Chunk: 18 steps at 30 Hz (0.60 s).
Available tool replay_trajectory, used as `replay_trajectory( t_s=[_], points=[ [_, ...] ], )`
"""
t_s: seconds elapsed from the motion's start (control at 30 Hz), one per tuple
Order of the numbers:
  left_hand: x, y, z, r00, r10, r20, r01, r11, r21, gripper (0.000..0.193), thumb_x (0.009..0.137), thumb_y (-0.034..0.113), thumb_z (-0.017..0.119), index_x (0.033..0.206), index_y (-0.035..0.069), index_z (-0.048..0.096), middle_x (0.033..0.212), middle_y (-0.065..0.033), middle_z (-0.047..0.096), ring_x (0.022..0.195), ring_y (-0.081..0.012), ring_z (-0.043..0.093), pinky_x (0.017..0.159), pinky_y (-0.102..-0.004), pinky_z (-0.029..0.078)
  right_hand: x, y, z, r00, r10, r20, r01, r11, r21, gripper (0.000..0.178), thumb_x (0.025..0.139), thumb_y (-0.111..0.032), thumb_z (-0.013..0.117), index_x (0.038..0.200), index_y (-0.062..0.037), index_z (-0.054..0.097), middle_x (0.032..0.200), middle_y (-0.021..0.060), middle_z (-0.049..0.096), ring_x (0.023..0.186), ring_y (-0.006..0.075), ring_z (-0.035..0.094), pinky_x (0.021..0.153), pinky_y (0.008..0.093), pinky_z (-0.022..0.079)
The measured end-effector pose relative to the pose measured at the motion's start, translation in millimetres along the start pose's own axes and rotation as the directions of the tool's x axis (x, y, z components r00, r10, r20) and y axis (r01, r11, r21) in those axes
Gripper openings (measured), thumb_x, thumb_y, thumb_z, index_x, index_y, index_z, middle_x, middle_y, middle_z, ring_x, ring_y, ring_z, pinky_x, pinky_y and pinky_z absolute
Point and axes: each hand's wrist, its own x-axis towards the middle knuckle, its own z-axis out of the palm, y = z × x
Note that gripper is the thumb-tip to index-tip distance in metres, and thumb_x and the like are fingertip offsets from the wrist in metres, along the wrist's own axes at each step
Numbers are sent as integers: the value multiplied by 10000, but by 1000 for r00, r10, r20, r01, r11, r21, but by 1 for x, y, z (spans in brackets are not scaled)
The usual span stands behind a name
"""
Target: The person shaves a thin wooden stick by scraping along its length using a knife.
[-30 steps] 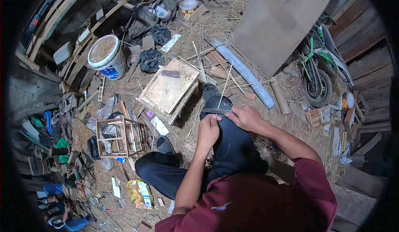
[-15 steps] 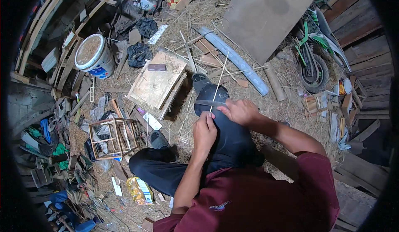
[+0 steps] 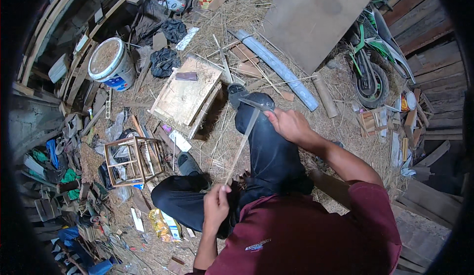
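My right hand [image 3: 290, 125] is closed on a knife, whose blade [image 3: 253, 104] points left above my raised knee. My left hand [image 3: 216, 202] pinches the lower end of a thin, pale bamboo strip [image 3: 241, 147], low in front of my body. The strip slants up and to the right, and its far end meets the blade. My right fingers cover the knife's handle. Left of the knee stands a low wooden box [image 3: 185, 95] with a small dark block [image 3: 186, 76] on top.
A small stick-frame cage [image 3: 132, 161] stands at left, below a white bucket [image 3: 112, 63]. Beyond my knee lie a grey pipe [image 3: 279, 70] and a large board [image 3: 316, 23]. A green motorbike [image 3: 370, 63] is at right. Straw and shavings cover the floor.
My left hand has drawn down and left, pulling the strip's end toward my body. The knife has moved slightly up, and its blade has tilted; the strip now slants instead of pointing away upward.
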Motion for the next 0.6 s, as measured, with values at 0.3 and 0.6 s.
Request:
replay_trajectory(
  t_s=[0.3,0.6],
  points=[
    [72,10,17,995,-98,21,101,968,-229,270,991,178,439,895,3,621,620,36,432,580,-65,393,527,-253,320,-3,-1,21,976,-150,-161,168,980,107,485,961,-468,430,857,-23,593,632,258,598,628,471,602,576,549,473],
    [160,44,82,995,90,37,-79,971,-224,268,985,199,469,840,38,627,630,36,505,545,-56,404,494,-246,298,1,-6,6,945,-326,-3,326,945,-20,472,949,-470,445,858,-39,617,652,244,615,648,460,618,606,542,502]
  ],
)
